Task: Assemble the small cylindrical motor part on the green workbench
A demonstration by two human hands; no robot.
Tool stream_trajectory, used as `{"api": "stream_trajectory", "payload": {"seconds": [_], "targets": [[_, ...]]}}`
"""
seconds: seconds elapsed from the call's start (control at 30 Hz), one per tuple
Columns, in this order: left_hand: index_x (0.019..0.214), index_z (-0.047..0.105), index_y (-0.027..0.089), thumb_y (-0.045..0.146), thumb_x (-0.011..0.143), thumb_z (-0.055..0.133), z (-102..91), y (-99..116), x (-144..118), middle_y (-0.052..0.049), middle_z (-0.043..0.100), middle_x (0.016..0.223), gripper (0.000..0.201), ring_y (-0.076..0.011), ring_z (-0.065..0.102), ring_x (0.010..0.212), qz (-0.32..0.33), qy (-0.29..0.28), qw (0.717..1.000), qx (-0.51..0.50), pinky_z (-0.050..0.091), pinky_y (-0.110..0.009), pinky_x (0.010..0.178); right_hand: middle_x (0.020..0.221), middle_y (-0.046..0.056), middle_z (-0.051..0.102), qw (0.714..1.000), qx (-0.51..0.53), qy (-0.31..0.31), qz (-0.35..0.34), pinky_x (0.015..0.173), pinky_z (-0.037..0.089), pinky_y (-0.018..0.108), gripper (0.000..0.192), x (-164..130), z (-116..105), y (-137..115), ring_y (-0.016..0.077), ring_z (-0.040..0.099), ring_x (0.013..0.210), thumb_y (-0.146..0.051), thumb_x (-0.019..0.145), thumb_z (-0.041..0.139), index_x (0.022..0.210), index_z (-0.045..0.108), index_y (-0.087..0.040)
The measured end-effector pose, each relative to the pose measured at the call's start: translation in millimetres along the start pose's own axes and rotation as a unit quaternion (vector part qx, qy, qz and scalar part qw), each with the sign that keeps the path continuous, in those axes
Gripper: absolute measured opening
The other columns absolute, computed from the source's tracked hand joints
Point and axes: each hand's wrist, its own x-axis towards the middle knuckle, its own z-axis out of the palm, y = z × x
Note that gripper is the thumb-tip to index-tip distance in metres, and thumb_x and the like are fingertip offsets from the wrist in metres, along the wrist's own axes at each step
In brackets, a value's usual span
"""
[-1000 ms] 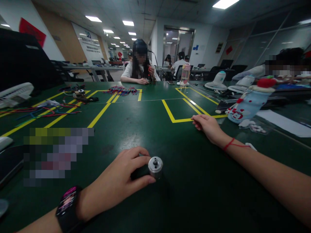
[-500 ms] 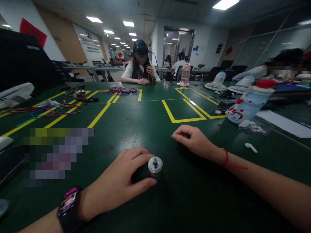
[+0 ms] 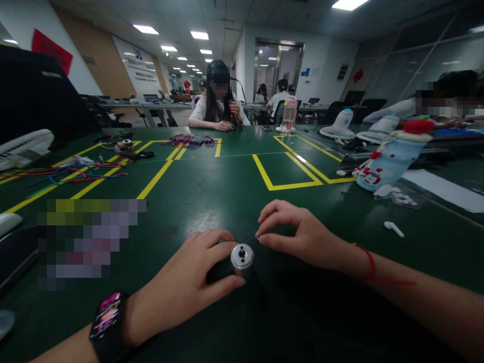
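Note:
My left hand (image 3: 192, 280) grips a small silver motor (image 3: 242, 257) between thumb and forefinger; it stands upright on the green table (image 3: 212, 201). Its round top has a dark centre with a small hole on either side. To the right of the motor, my right hand (image 3: 293, 229) is held just above the table, thumb and forefinger pinched together. A tiny dark metal piece (image 3: 258, 238) pokes out at those fingertips; its exact kind is too small to make out.
A tilted blue bottle (image 3: 393, 161), small plastic bag (image 3: 401, 196) and white earbud (image 3: 394, 229) lie to the right. Loose wires (image 3: 79, 174) and a wire bundle (image 3: 191, 141) are at the left and far side. A person (image 3: 219, 101) sits opposite.
My right hand has come down and nearer the motor, with a tiny dark piece at its fingertips. The raised piece at the motor's top centre is gone. My left hand stays put.

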Motion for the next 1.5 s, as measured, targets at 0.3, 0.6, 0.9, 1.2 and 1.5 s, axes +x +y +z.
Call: {"api": "stream_trajectory", "payload": {"seconds": [0.3,0.6,0.9,1.2,1.5], "targets": [[0.111,0.057,0.032,0.038,0.091,0.062,5.3,-11,9,0.000,0.055,0.117,0.021,-0.0245,0.052,0.105,-0.008,-0.013,1.000,-0.016,0.042,-0.041,0.090,0.109,0.004,0.059,0.983,-0.110,-0.146,-0.021,0.093,0.039,0.039,0.012,-6,-3,32,0.0196,0.053,0.103,-0.035,0.082,0.070,0.089,0.076,-0.027],[0.112,0.056,0.033,0.038,0.091,0.063,13.7,-8,17,0.001,0.055,0.117,0.022,-0.0237,0.053,0.105,-0.005,-0.004,1.000,-0.020,0.043,-0.040,0.091,0.101,0.006,0.066,0.998,0.008,0.008,0.057,0.081,0.046,0.032,0.018,-2,-28,57,0.0186,0.060,0.093,-0.033,0.085,0.065,0.092,0.073,-0.019],[0.113,0.055,0.034,0.040,0.092,0.061,18.7,1,22,0.001,0.053,0.120,0.023,-0.0235,0.052,0.107,-0.008,-0.011,1.000,-0.019,0.043,-0.040,0.092,0.081,0.007,0.069,0.963,-0.046,0.167,0.209,0.063,0.045,0.031,0.032,-7,-70,123,0.0174,0.060,0.069,-0.042,0.084,0.059,0.088,0.072,-0.013],[0.113,0.056,0.033,0.038,0.092,0.061,16.5,1,24,0.000,0.054,0.118,0.022,-0.0236,0.052,0.107,-0.004,-0.008,1.000,-0.017,0.043,-0.040,0.092,0.091,0.004,0.067,0.991,-0.094,-0.044,0.078,0.072,0.045,0.030,0.020,-12,-46,69,0.0164,0.059,0.080,-0.033,0.077,0.072,0.092,0.073,-0.019],[0.110,0.057,0.032,0.040,0.092,0.061,16.9,2,20,-0.001,0.054,0.116,0.021,-0.0243,0.052,0.106,-0.008,-0.010,1.000,-0.017,0.043,-0.041,0.090,0.098,0.004,0.058,0.992,-0.074,-0.103,-0.026,0.078,0.046,0.028,0.014,-15,-17,26,0.0140,0.057,0.087,-0.026,0.081,0.070,0.091,0.072,-0.017]]}}
